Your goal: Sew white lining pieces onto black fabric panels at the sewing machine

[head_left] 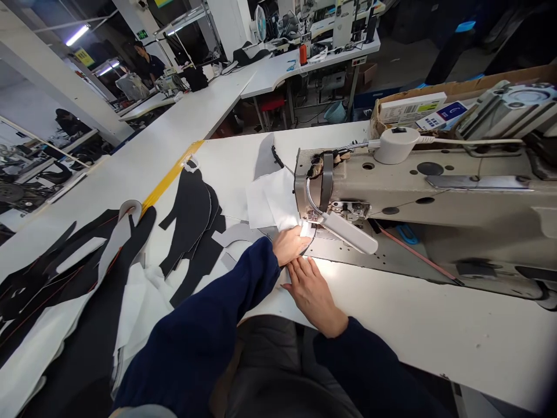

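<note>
My left hand (290, 245) is closed at the edge of a white fabric piece (305, 227), close beside the needle area of a sewing machine (361, 174). Just below it, my right hand (314, 293) lies flat with fingers stretched out, fingertips at the near edge of the work by the machine bed. Both hands partly cover the cloth under them. White sheets of fabric (272, 200) lie left of the machine head, and a grey curved piece (239, 234) sits to the left of my left hand. A white lamp (350, 232) lights the needle area.
Black cut pieces (191, 215) lie on the white table (383, 296), left of the hands. Long black and white strips (100, 290) pile farther left. Yellow tape (172, 177) marks the table. A cardboard box (378, 119) stands behind the machine. A person (150, 62) is far off.
</note>
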The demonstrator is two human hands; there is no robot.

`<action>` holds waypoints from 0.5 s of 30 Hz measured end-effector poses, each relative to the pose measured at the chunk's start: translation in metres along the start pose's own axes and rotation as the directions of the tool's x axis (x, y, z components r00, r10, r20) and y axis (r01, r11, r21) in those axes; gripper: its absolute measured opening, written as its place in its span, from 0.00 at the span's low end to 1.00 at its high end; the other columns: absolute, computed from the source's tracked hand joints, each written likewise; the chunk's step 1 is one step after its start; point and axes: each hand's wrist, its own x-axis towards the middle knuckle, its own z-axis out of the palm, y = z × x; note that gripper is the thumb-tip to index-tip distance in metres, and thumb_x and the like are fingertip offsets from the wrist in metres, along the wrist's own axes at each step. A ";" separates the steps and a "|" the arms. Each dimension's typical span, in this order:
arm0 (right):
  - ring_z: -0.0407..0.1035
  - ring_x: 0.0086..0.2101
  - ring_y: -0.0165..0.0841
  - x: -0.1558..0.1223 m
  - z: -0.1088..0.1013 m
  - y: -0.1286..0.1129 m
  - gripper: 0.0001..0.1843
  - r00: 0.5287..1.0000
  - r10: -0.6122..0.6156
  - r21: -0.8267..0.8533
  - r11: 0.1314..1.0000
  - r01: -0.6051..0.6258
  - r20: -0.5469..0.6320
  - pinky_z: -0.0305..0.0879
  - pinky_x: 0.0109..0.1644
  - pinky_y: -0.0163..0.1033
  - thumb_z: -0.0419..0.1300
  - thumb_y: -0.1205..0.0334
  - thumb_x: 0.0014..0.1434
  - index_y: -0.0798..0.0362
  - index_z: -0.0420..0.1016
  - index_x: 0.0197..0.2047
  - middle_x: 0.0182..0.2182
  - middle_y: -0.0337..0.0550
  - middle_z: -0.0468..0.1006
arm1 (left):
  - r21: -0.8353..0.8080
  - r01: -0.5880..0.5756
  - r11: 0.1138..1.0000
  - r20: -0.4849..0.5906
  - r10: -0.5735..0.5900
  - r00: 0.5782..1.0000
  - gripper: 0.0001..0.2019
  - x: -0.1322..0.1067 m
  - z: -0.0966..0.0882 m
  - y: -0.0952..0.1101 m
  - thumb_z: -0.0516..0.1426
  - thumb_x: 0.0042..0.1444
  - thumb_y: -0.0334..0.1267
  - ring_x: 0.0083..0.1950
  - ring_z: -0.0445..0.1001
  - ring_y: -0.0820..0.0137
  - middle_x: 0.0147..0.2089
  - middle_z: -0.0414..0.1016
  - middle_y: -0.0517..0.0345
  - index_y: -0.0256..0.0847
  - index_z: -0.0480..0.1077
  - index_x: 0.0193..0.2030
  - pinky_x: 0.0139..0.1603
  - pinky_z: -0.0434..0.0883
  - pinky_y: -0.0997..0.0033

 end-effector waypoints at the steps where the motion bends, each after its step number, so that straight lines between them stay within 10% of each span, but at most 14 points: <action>1: 0.56 0.56 0.48 0.000 0.000 0.002 0.28 1.000 0.003 0.000 1.000 -0.003 0.003 0.49 0.61 0.52 0.54 0.54 0.61 0.69 0.64 0.56 0.54 0.61 0.67 | -0.010 0.001 1.000 0.000 -0.001 1.000 0.15 0.002 -0.001 0.000 0.46 0.62 0.40 0.32 0.65 0.70 0.39 0.65 0.53 0.46 0.73 0.45 0.32 0.62 0.71; 15: 0.59 0.54 0.48 0.002 -0.008 0.039 0.21 0.998 -0.052 -0.034 0.998 0.053 0.027 0.51 0.60 0.53 0.48 0.61 0.64 0.70 0.67 0.53 0.51 0.64 0.69 | -0.099 -0.072 0.992 -0.076 0.065 0.995 0.15 0.008 0.001 -0.008 0.45 0.62 0.37 0.39 0.68 0.71 0.45 0.66 0.53 0.44 0.68 0.50 0.41 0.67 0.73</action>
